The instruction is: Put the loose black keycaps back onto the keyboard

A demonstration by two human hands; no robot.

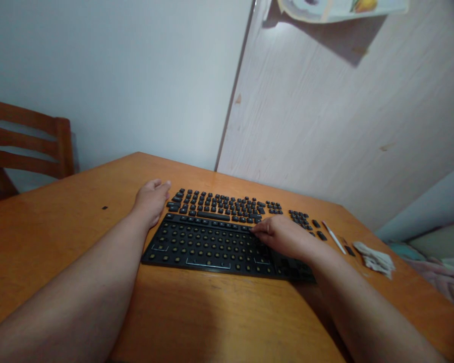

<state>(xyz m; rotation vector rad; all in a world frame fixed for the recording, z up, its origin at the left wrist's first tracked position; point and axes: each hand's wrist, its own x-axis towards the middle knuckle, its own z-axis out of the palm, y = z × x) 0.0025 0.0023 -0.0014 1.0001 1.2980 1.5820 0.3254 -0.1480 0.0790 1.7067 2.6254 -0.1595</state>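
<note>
A black keyboard base (208,247) with its keycaps removed lies on the orange wooden table (60,237). Several loose black keycaps (219,205) are laid out in rows just behind it. My left hand (151,200) rests at the keyboard's far left corner, fingers together and curled loosely, touching the edge near the leftmost keycaps. My right hand (283,237) lies over the keyboard's right part, fingertips pinched together at its upper edge close to the keycap rows; what they hold, if anything, is hidden.
A thin white tool (333,237) and a crumpled white tissue (374,258) lie at the table's right. A wooden chair (26,146) stands at the far left. A pale wood panel (344,111) rises behind the table.
</note>
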